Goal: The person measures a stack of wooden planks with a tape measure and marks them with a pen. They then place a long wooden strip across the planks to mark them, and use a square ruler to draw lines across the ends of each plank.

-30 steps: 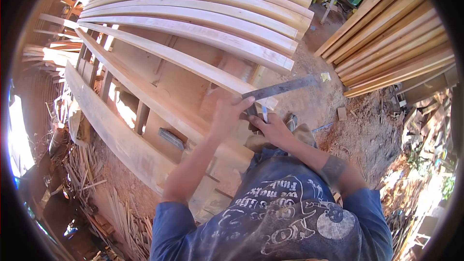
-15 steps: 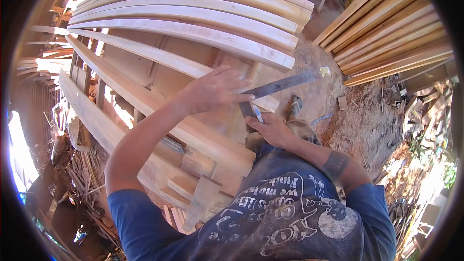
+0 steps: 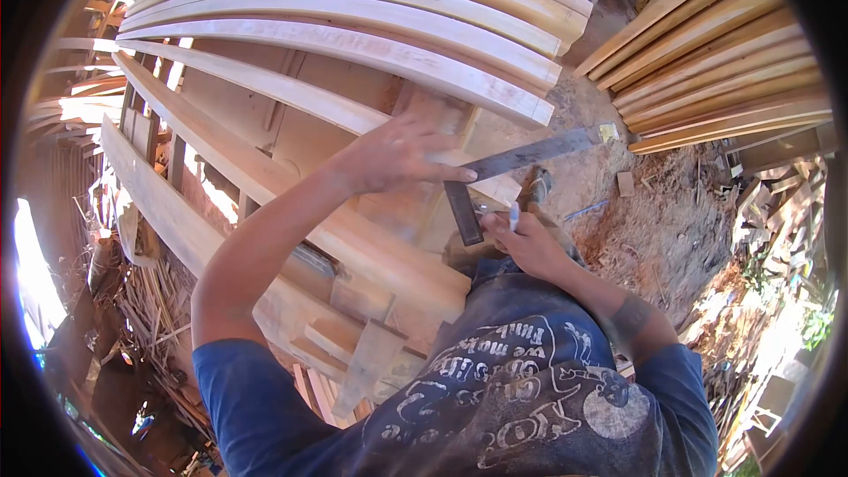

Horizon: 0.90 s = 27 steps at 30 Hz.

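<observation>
A dark metal square [image 3: 530,152] lies across the end of a pale wooden beam [image 3: 283,93], its short arm pointing down toward my body. My left hand [image 3: 393,155] reaches over that beam with fingers spread and a little blurred, one fingertip touching the square near its corner. Just right of the short arm, my right hand [image 3: 530,243] is closed around a white and blue pen [image 3: 514,215], which points up. A gap shows between this hand and the square.
Several curved pale beams [image 3: 353,44] run across the upper left. More long boards [image 3: 707,44] are stacked at the upper right. Wider planks [image 3: 389,252] lie below my left forearm. Bare dirt ground [image 3: 645,230] is at the right, with wood scraps [image 3: 782,247] beyond it.
My right hand has come away from the square's short arm and shifted slightly right with the pen, which is more upright. The view has shifted a little; my left hand remains by the square's corner.
</observation>
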{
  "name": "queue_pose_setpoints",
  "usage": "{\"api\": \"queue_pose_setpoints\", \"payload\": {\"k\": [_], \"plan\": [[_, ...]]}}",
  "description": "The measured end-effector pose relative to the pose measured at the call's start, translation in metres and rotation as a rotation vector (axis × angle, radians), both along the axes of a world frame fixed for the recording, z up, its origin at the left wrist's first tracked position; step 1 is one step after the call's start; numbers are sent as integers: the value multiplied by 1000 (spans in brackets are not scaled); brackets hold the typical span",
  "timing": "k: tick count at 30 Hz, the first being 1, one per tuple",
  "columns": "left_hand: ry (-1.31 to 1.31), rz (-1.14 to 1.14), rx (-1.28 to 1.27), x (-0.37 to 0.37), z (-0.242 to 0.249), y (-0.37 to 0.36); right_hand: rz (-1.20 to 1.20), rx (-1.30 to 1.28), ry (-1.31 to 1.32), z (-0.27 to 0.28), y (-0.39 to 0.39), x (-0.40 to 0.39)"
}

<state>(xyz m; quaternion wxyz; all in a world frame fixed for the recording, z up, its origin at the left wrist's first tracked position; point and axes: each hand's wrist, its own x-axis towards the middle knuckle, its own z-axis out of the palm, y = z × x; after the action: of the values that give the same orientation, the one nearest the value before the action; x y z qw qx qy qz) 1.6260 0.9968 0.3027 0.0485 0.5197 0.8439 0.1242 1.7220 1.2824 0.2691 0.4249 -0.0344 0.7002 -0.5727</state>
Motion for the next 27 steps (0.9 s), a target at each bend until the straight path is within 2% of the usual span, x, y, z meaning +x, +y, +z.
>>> {"api": "queue_pose_setpoints", "payload": {"k": [3, 6, 9, 12, 15, 18, 27], "plan": [[-13, 6, -16, 0, -1, 2, 12, 79, -48, 18, 24, -2], [-21, 10, -27, 0, 0, 4, -52, 124, 44, 34, 43, 1], [-6, 4, -14, 1, 0, 4, -157, -18, 333, 32, 51, 3], [13, -6, 1, 1, 0, 3, -115, 1, 97, 62, 66, -10], [10, -15, 0, 0, 3, 4, -118, -126, 95, 67, 68, -18], [20, -19, 7, -1, 1, 5, -49, -111, 295, 69, 58, -27], [55, -30, 20, -1, 1, 6, -137, -108, 272, 64, 46, -31]]}}
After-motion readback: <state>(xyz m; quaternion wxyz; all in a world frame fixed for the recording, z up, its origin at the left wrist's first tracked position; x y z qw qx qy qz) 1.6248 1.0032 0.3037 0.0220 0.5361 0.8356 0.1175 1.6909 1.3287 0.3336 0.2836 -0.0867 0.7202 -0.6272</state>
